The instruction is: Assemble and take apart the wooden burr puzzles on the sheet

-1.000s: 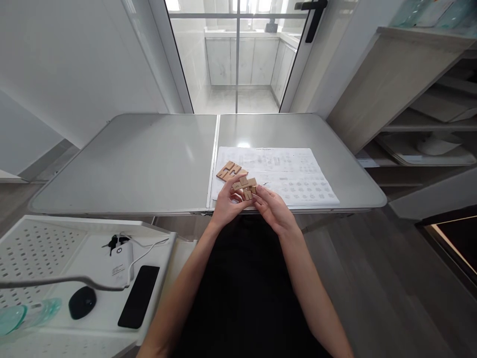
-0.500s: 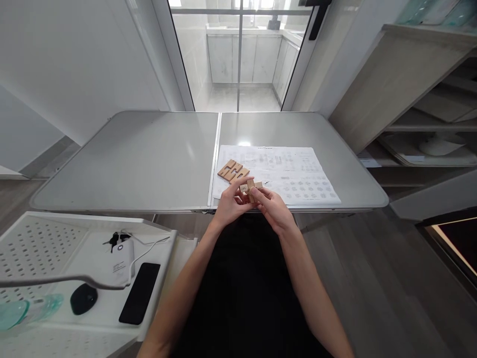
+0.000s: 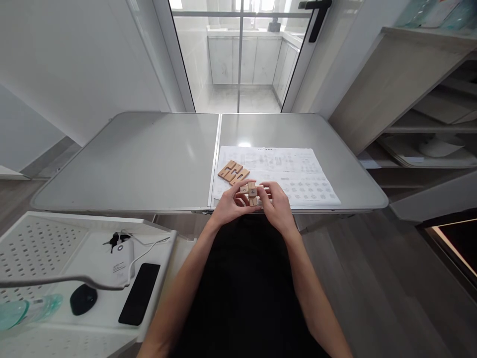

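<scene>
Several small wooden blocks, fitted together as a wooden puzzle (image 3: 252,192), are held above the near edge of the table. One block facing me carries a mark like a 2. My left hand (image 3: 230,205) grips the puzzle from the left, fingers above and thumb below. On the right side, my right hand (image 3: 276,205) has its thumb and fingers closed on the same puzzle. Flat wooden pieces (image 3: 233,172) with slots lie just beyond my left hand, partly on a printed sheet (image 3: 298,171).
The grey table (image 3: 156,159) has a seam down its middle. At the lower left, a white cart (image 3: 100,219) holds a black phone (image 3: 139,293), a black mouse (image 3: 84,299), keys, a cable and a bottle. Shelves (image 3: 428,124) stand at the right.
My right thumb has moved off the front of the puzzle to its right side, and the marked block face now shows. The flat pieces have not moved.
</scene>
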Demonstrator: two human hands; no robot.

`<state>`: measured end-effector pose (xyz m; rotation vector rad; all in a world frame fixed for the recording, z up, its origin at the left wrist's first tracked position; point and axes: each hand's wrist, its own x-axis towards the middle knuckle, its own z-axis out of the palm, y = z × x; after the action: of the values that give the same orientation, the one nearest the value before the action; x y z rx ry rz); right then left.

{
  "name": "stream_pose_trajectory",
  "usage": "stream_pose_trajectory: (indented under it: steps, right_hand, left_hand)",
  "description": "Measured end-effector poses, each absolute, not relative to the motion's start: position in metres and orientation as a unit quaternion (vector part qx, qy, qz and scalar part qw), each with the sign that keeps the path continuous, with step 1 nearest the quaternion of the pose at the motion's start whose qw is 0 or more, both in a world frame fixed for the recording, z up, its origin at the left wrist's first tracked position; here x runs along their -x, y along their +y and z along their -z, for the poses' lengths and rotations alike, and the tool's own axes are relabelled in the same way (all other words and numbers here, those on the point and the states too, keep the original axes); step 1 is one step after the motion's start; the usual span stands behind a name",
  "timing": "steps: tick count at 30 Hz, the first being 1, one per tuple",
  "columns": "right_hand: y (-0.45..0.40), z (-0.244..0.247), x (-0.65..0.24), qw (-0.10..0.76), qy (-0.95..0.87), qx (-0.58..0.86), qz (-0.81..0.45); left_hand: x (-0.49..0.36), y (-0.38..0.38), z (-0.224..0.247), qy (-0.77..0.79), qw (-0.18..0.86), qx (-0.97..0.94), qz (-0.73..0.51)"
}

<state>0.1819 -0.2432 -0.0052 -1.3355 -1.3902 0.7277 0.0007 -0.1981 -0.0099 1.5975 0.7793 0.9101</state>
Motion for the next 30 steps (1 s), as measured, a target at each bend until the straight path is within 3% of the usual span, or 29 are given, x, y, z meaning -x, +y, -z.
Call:
stream_pose_trajectory:
  steps: [3, 9, 24, 30]
  right_hand:
    - [-0.242, 0.005, -0.187, 0.495, -0.637, 0.545, -0.228]
    - [-0.243, 0.005, -0.185, 0.463, -0.663, 0.553, -0.202]
    - [-0.243, 0.007, -0.183, 0.464, -0.476, 0.567, -0.487]
    - [-0.240, 0.012, -0.183, 0.476, -0.441, 0.551, -0.525]
  left_hand:
    - [0.003, -0.195, 0.009, 0.310, 0.566, -0.667, -0.372]
    - [0.005, -0.194, 0.007, 0.315, 0.574, -0.664, -0.361]
    - [0.003, -0.194, 0.011, 0.313, 0.576, -0.669, -0.350]
    - [0.005, -0.193, 0.012, 0.312, 0.571, -0.675, -0.348]
